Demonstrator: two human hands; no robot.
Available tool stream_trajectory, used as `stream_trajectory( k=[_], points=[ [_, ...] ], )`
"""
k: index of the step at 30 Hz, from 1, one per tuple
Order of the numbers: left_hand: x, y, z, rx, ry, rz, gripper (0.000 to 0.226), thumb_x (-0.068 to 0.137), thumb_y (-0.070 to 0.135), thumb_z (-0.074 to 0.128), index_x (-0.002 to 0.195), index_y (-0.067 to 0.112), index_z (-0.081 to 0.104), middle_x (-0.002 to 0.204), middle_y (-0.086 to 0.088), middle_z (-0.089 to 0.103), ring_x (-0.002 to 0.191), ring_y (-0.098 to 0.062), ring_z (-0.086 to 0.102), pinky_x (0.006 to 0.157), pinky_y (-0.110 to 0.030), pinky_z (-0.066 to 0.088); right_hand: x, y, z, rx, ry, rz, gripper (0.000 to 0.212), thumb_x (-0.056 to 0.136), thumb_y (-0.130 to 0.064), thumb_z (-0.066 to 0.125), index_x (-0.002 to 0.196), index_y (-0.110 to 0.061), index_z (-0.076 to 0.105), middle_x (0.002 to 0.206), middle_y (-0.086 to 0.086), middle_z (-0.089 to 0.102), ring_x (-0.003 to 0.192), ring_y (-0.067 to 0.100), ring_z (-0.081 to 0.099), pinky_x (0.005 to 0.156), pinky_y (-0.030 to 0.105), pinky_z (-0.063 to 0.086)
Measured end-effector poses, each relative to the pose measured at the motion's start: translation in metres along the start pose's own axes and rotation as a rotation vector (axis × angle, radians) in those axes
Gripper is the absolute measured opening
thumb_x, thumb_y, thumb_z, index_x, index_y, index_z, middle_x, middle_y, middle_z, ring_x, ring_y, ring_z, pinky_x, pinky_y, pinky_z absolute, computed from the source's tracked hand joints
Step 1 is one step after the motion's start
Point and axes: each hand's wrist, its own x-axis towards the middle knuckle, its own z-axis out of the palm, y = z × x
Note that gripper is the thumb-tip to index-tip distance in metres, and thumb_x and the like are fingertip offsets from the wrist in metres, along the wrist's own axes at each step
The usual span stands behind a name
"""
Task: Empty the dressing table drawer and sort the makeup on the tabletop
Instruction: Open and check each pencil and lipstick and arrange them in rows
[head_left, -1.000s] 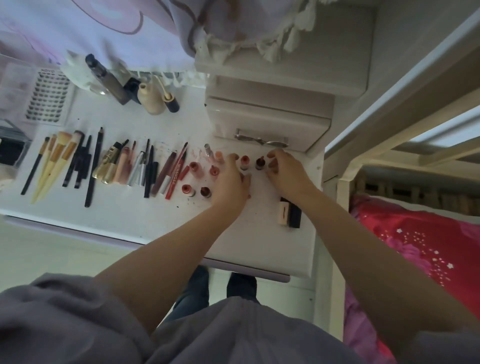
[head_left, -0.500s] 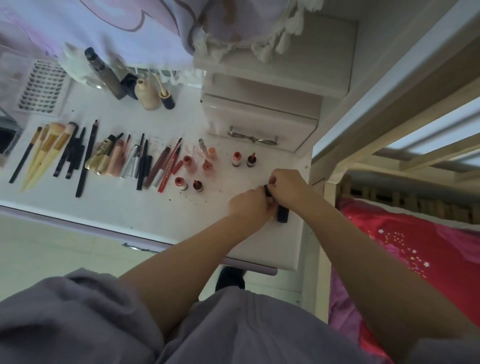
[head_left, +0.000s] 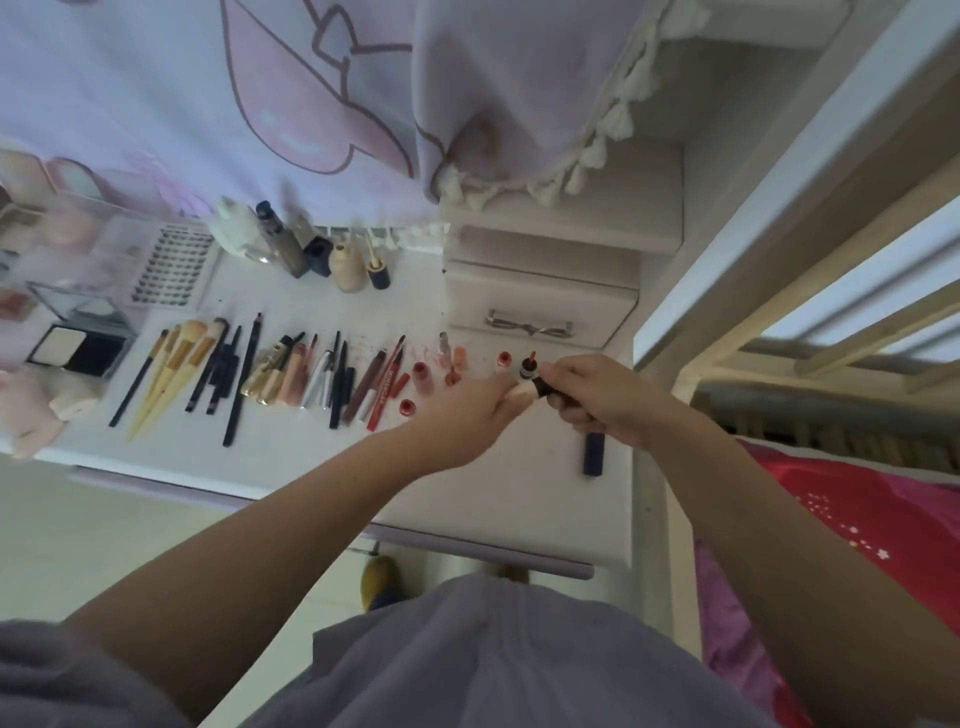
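Head view: left hand (head_left: 470, 410) pinches the beige tube (head_left: 521, 393), right hand (head_left: 602, 397) grips its dark cap (head_left: 542, 385), held above the tabletop's (head_left: 311, 447) right end. Navy tube (head_left: 593, 453) lies near the right edge. Lipsticks (head_left: 423, 374), brushes (head_left: 176, 364) lined up leftward; closed drawer (head_left: 540, 312) behind.

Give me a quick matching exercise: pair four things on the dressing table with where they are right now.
Things:
1. small beige tube
2. dark navy tube
3. row of wooden-handled brushes
4. silver bow-shaped drawer handle

Places:
A. lying near the tabletop's right edge
B. on the closed small drawer front
C. held between both hands
D. lying towards the tabletop's left

Pairs: 1-C, 2-A, 3-D, 4-B
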Motion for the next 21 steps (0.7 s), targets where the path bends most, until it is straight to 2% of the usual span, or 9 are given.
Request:
stream_trajectory(
  k=[1, 2, 5, 8, 10, 12, 15, 18, 21],
  points=[
    [-0.002, 0.002, -0.010, -0.105, -0.031, 0.000, 0.031, 0.100, 0.040, 0.030, 0.097, 0.017, 0.052, 0.069, 0.005, 0.047, 0.072, -0.020, 0.051, 0.070, -0.037, 0.040, -0.006, -0.005, 0.003, -0.010, 0.004, -0.047, 0.025, 0.100, -0.026, 0.043, 0.091, -0.006, 0.054, 0.062, -0.002, 0.047, 0.041, 0.003, 0.035, 0.037, 0.015, 0.028],
    [-0.003, 0.004, -0.018, -0.243, -0.058, -0.004, 0.032, 0.100, 0.037, 0.031, 0.094, 0.016, 0.054, 0.067, 0.004, 0.046, 0.064, -0.016, 0.049, 0.067, -0.033, 0.041, -0.012, -0.010, 0.005, -0.038, 0.012, -0.092, 0.023, 0.100, -0.024, 0.042, 0.094, -0.006, 0.054, 0.063, -0.002, 0.048, 0.043, 0.003, 0.037, 0.039, 0.014, 0.031],
    [-0.011, 0.008, -0.038, -0.585, -0.125, -0.020, 0.032, 0.101, 0.032, 0.034, 0.087, 0.013, 0.055, 0.059, 0.005, 0.039, 0.043, -0.006, 0.035, 0.044, -0.017, 0.033, -0.026, -0.022, 0.008, -0.170, 0.050, -0.208, 0.013, 0.099, -0.017, 0.045, 0.103, -0.013, 0.056, 0.073, -0.003, 0.059, 0.057, 0.003, 0.052, 0.050, 0.016, 0.043],
    [-0.014, 0.010, -0.047, -0.423, -0.110, 0.043, 0.028, 0.100, 0.033, 0.035, 0.084, 0.021, 0.055, 0.063, 0.005, 0.043, 0.044, -0.003, 0.038, 0.044, -0.014, 0.035, -0.035, -0.032, 0.008, -0.206, 0.050, -0.171, 0.023, 0.099, -0.031, 0.043, 0.106, -0.016, 0.059, 0.077, -0.007, 0.065, 0.061, 0.005, 0.056, 0.050, 0.017, 0.043],
    [-0.014, 0.011, -0.048, -0.312, -0.090, 0.088, 0.025, 0.099, 0.036, 0.036, 0.084, 0.027, 0.054, 0.067, 0.006, 0.047, 0.048, -0.003, 0.042, 0.046, -0.011, 0.037, -0.037, -0.038, 0.009, -0.240, 0.069, -0.074, 0.045, 0.099, -0.047, 0.034, 0.098, -0.011, 0.060, 0.059, -0.007, 0.059, 0.046, 0.007, 0.045, 0.042, 0.017, 0.033],
    [-0.015, 0.012, -0.049, -0.240, -0.071, 0.128, 0.024, 0.099, 0.039, 0.036, 0.083, 0.031, 0.052, 0.068, 0.010, 0.048, 0.051, 0.001, 0.043, 0.048, -0.011, 0.035, -0.036, -0.039, 0.013, -0.307, 0.091, -0.019, 0.053, 0.099, -0.052, 0.027, 0.088, -0.011, 0.060, 0.046, -0.009, 0.044, 0.039, 0.007, 0.030, 0.040, 0.019, 0.024],
    [-0.016, 0.010, -0.048, -0.208, -0.076, 0.147, 0.023, 0.098, 0.041, 0.035, 0.082, 0.034, 0.050, 0.068, 0.013, 0.048, 0.053, 0.001, 0.045, 0.049, -0.012, 0.033, -0.036, -0.036, 0.018, -0.331, 0.089, -0.038, 0.043, 0.101, -0.043, 0.029, 0.086, -0.013, 0.055, 0.048, -0.012, 0.037, 0.043, 0.007, 0.026, 0.040, 0.019, 0.023],
    [-0.016, 0.006, -0.048, -0.244, -0.111, 0.134, 0.024, 0.098, 0.042, 0.036, 0.082, 0.034, 0.051, 0.069, 0.010, 0.048, 0.050, 0.001, 0.045, 0.049, -0.010, 0.035, -0.039, -0.034, 0.016, -0.301, 0.053, -0.074, 0.025, 0.101, -0.031, 0.039, 0.098, -0.013, 0.056, 0.058, -0.011, 0.048, 0.045, 0.003, 0.036, 0.042, 0.015, 0.030],
    [-0.015, 0.006, -0.048, -0.230, -0.113, 0.154, 0.024, 0.098, 0.042, 0.035, 0.082, 0.034, 0.051, 0.069, 0.012, 0.048, 0.046, 0.006, 0.046, 0.047, -0.008, 0.034, -0.041, -0.036, 0.013, -0.275, 0.022, -0.011, 0.036, 0.098, -0.044, 0.039, 0.097, -0.015, 0.060, 0.053, -0.012, 0.048, 0.041, 0.003, 0.034, 0.039, 0.014, 0.029]
  ],
)
